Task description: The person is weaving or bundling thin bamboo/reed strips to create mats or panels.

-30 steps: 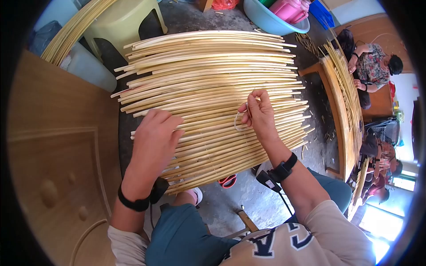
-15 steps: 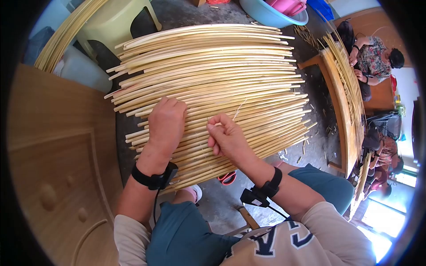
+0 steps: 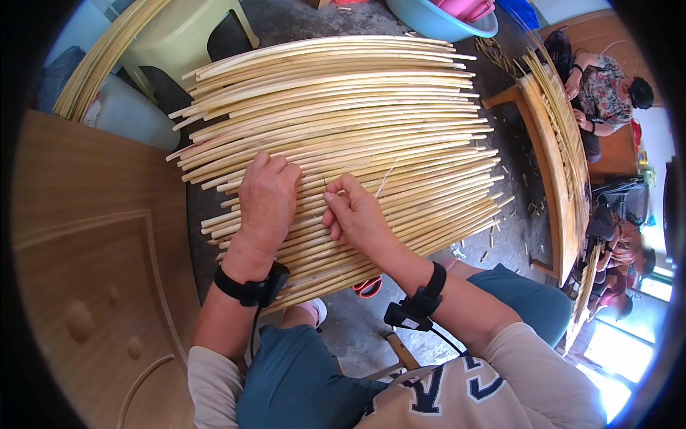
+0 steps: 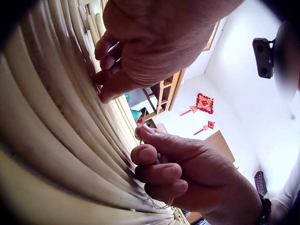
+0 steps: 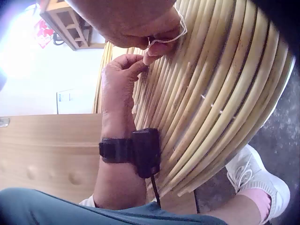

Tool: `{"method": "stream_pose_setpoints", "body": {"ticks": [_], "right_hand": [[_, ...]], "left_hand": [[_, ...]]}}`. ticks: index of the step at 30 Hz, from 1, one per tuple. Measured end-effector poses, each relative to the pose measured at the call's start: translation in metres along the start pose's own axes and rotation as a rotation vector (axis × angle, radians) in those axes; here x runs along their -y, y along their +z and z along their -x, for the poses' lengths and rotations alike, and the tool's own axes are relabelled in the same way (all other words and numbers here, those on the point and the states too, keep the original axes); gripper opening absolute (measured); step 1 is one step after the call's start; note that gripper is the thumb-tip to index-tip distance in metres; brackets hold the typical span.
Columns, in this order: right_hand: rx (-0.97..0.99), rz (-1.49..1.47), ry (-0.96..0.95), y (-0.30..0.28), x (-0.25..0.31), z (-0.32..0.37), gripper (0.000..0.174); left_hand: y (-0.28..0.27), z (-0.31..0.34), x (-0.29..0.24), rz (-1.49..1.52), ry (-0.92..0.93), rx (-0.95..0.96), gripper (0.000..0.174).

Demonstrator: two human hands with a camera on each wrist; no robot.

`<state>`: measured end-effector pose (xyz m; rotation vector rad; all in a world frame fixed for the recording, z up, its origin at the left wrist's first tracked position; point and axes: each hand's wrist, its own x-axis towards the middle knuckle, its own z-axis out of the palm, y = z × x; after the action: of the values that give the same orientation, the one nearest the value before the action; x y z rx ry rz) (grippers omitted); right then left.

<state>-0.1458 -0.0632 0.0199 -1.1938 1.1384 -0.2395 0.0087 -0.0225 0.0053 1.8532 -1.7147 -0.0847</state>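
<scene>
Pale thin sticks point(image 3: 343, 136) lie side by side as a wide mat, with small white stitches showing between some in the right wrist view. Fingers curled, the left hand point(image 3: 268, 196) point(image 4: 154, 42) pinches at the sticks left of the mat's middle. Just to its right, the right hand point(image 3: 357, 216) point(image 4: 197, 171) holds a thin needle point(image 3: 324, 183) between thumb and forefinger, just above the sticks. White thread point(image 3: 388, 175) point(image 5: 183, 28) trails from the right hand. The needle's tip is too small to make out.
Red scissors point(image 3: 368, 287) lie on the floor below the mat. A pale stool point(image 3: 168, 43) and a wooden panel point(image 3: 86, 236) stand left, a blue basin point(image 3: 429, 25) behind. At right, people sit by a wooden bench point(image 3: 547, 179) bearing more sticks.
The left hand has come down onto the sticks. The right hand has moved left, close beside it, with the needle, and the thread now trails to its right.
</scene>
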Motion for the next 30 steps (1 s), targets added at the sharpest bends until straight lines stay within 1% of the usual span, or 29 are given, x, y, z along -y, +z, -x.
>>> {"method": "stream_pose_setpoints", "body": {"ticks": [1, 3, 10, 13, 15, 16, 18, 19, 20, 21, 22, 23, 25, 26, 27, 28, 29, 30], "right_hand": [[0.000, -0.001, 0.001, -0.001, -0.001, 0.000, 0.011], [0.005, 0.025, -0.023, -0.003, -0.001, -0.001, 0.011], [0.006, 0.054, -0.032, -0.006, -0.006, -0.003, 0.013], [0.041, 0.002, -0.032, -0.012, -0.014, -0.003, 0.012], [0.120, -0.095, -0.069, -0.014, -0.019, -0.002, 0.010], [0.116, -0.093, -0.068, -0.019, -0.008, 0.004, 0.010], [-0.102, -0.169, -0.247, -0.039, 0.023, 0.023, 0.006], [-0.160, -0.193, -0.353, -0.049, 0.041, 0.033, 0.005], [-0.131, -0.179, -0.387, -0.051, 0.042, 0.034, 0.005], [-0.311, -0.194, -0.629, -0.068, 0.070, 0.048, 0.005], [-0.355, -0.230, -0.695, -0.072, 0.085, 0.057, 0.005], [-0.355, -0.230, -0.694, -0.074, 0.092, 0.061, 0.005], [-0.370, -0.332, -0.775, -0.076, 0.103, 0.064, 0.006], [-0.361, -0.304, -0.778, -0.076, 0.104, 0.065, 0.006], [-0.306, -0.225, -0.673, -0.062, 0.097, 0.062, 0.006], [-0.202, -0.206, -0.496, -0.055, 0.085, 0.056, 0.005], [-0.218, -0.228, -0.514, -0.054, 0.078, 0.051, 0.005], [-0.081, -0.121, -0.149, -0.028, 0.058, 0.036, 0.008]], "left_hand": [[0.002, 0.000, -0.001, 0.000, 0.000, 0.002, 0.014], [0.005, 0.002, -0.002, 0.000, -0.011, -0.043, 0.006], [0.007, 0.001, -0.004, -0.054, 0.005, -0.034, 0.003], [0.007, 0.002, -0.006, -0.082, 0.020, -0.050, 0.003], [0.010, 0.004, -0.004, -0.106, -0.015, -0.030, 0.004], [0.011, 0.003, -0.004, -0.102, -0.014, -0.032, 0.004], [0.012, 0.002, 0.000, -0.077, 0.000, -0.054, 0.005], [0.012, 0.002, 0.001, -0.076, -0.004, -0.055, 0.005], [0.013, 0.001, 0.002, -0.092, 0.015, -0.060, 0.005], [0.014, 0.001, 0.001, -0.100, 0.027, -0.068, 0.006], [0.013, 0.000, -0.001, -0.097, 0.027, -0.073, 0.006], [0.012, 0.001, -0.002, -0.103, 0.027, -0.065, 0.006], [0.010, -0.002, -0.006, -0.109, 0.038, -0.069, 0.007], [0.011, -0.001, -0.008, -0.118, 0.029, -0.064, 0.007], [0.011, -0.001, -0.008, -0.132, 0.023, -0.063, 0.007], [0.011, -0.001, -0.008, -0.136, 0.023, -0.063, 0.007], [0.010, -0.001, -0.009, -0.127, 0.016, -0.053, 0.009], [0.009, 0.001, -0.008, -0.122, 0.010, -0.031, 0.010]]}}
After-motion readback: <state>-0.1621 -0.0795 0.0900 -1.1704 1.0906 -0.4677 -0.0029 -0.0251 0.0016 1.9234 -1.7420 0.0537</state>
